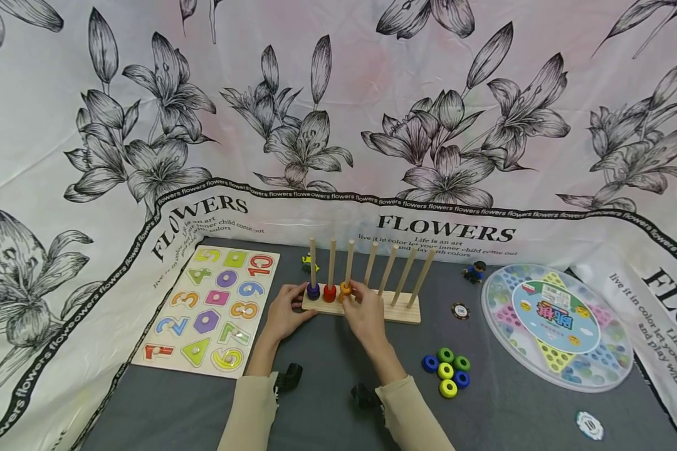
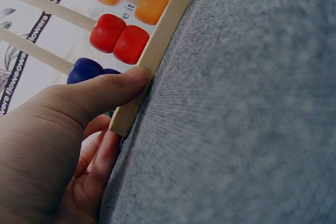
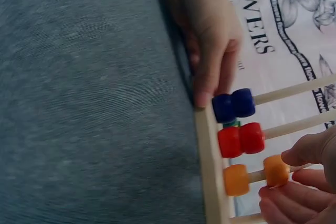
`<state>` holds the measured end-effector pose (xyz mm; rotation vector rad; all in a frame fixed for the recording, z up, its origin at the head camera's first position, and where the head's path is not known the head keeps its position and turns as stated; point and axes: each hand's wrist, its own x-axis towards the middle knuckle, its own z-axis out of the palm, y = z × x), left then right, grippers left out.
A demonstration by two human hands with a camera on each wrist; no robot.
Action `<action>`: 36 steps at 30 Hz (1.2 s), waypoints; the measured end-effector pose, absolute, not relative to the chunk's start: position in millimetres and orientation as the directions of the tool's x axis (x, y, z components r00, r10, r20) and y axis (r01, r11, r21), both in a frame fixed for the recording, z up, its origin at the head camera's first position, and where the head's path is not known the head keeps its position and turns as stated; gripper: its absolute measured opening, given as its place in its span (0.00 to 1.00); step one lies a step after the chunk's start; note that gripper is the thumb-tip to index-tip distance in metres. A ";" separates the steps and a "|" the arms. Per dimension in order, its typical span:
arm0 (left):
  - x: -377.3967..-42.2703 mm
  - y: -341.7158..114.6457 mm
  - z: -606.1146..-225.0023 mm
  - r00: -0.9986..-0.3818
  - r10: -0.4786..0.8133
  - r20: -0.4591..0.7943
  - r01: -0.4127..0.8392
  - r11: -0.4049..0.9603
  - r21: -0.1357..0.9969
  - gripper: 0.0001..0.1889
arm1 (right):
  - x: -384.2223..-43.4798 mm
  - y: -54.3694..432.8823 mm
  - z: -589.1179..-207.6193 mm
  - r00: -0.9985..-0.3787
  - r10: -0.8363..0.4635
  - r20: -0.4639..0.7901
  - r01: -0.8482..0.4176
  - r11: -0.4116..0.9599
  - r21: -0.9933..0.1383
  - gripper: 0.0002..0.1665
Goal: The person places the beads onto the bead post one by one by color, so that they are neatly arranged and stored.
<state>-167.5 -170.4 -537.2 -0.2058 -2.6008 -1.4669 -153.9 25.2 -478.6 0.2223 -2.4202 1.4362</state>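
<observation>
A wooden base (image 1: 400,314) carries a row of upright wooden pegs. Two blue beads (image 3: 234,104) sit on its first peg and two red beads (image 3: 241,139) on the second. On the third peg, one orange bead (image 3: 236,180) lies at the bottom. My right hand (image 1: 365,313) pinches another orange bead (image 3: 276,170) round that same peg, with a gap above the lower one. My left hand (image 1: 286,311) grips the left end of the base, its thumb (image 2: 126,83) on the front edge and its fingers behind.
Several loose blue, green and yellow beads (image 1: 446,371) lie right of my right arm. A number puzzle board (image 1: 251,333) is at the left, a round board-game box (image 1: 609,366) at the right. Small figures (image 1: 475,272) and poker chips (image 1: 460,310) lie about. A flowered cloth (image 1: 338,216) hangs behind.
</observation>
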 end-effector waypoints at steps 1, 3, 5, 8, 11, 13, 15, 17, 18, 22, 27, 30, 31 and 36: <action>-167.5 -170.3 -536.7 -0.979 0.047 0.196 0.192 0.513 0.836 0.35 | -153.6 25.4 -480.6 -0.939 0.030 0.344 -0.285 0.493 -0.822 0.20; -167.6 -170.3 -536.4 -0.979 0.047 0.198 0.194 0.514 0.836 0.35 | -152.8 26.0 -483.0 -0.941 0.031 0.336 -0.274 0.509 -0.816 0.20; -167.8 -170.3 -535.6 -0.979 0.047 0.199 0.195 0.514 0.835 0.35 | -151.9 26.5 -483.6 -0.945 0.030 0.326 -0.263 0.525 -0.810 0.19; -168.2 -170.2 -535.0 -0.979 0.048 0.199 0.195 0.515 0.835 0.35 | -151.4 28.8 -482.9 -0.953 0.025 0.303 -0.243 0.536 -0.808 0.18; -168.3 -169.7 -534.0 -0.979 0.052 0.197 0.195 0.520 0.832 0.35 | -151.0 34.6 -480.7 -0.963 0.031 0.266 -0.210 0.531 -0.821 0.17; -168.4 -169.2 -533.5 -0.979 0.057 0.195 0.195 0.525 0.828 0.35 | -149.8 41.6 -478.1 -0.971 0.040 0.234 -0.181 0.512 -0.840 0.17; -168.3 -168.7 -532.5 -0.980 0.055 0.191 0.191 0.528 0.827 0.35 | -148.7 51.9 -475.6 -0.977 0.045 0.210 -0.161 0.492 -0.856 0.15; -168.4 -168.2 -531.8 -0.980 0.050 0.190 0.188 0.527 0.829 0.35 | -147.6 65.3 -472.1 -0.981 0.026 0.192 -0.158 0.462 -0.873 0.14; -168.5 -167.9 -531.8 -0.980 0.049 0.190 0.188 0.527 0.829 0.35 | -147.1 73.7 -470.6 -0.982 0.009 0.187 -0.163 0.451 -0.878 0.14; -169.4 -166.7 -533.1 -0.980 0.059 0.190 0.193 0.518 0.833 0.35 | -143.5 118.7 -468.5 -0.973 -0.136 0.187 -0.228 0.423 -0.877 0.17; -166.7 -167.7 -533.7 -0.980 0.058 0.189 0.192 0.511 0.838 0.35 | -130.3 185.2 -475.3 -0.955 -0.271 0.123 -0.229 0.406 -0.884 0.19; -165.3 -168.8 -533.1 -0.981 0.055 0.188 0.190 0.509 0.840 0.35 | -121.3 217.8 -478.9 -0.952 -0.289 0.098 -0.214 0.404 -0.890 0.19; -165.1 -169.0 -533.2 -0.980 0.055 0.189 0.191 0.511 0.838 0.35 | -118.5 226.7 -480.0 -0.951 -0.295 0.089 -0.208 0.401 -0.892 0.19; -164.7 -169.6 -534.7 -0.981 0.056 0.185 0.187 0.514 0.837 0.35 | -109.2 256.3 -486.6 -0.927 -0.374 0.040 -0.186 0.362 -0.913 0.19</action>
